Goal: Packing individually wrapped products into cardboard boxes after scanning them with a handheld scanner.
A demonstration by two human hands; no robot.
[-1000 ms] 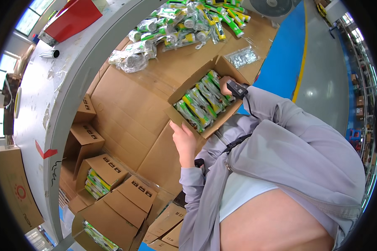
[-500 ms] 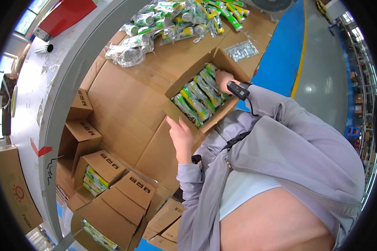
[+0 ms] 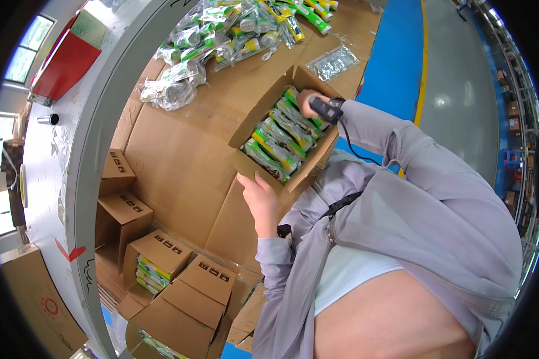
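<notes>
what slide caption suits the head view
Right hand inside an open brown cardboard box of green-and-yellow plastic-wrapped packs, left hand at its edge.

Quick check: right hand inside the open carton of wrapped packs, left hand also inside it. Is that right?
Not quite: the head view shows the left hand outside the open carton, by its near-left corner. The right hand is inside it, at the wrapped packs, as you said.

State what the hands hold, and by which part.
Cannot be told: the left hand is at a flap of the open carton, the right hand inside by the packets, its fingertips hidden.
</notes>
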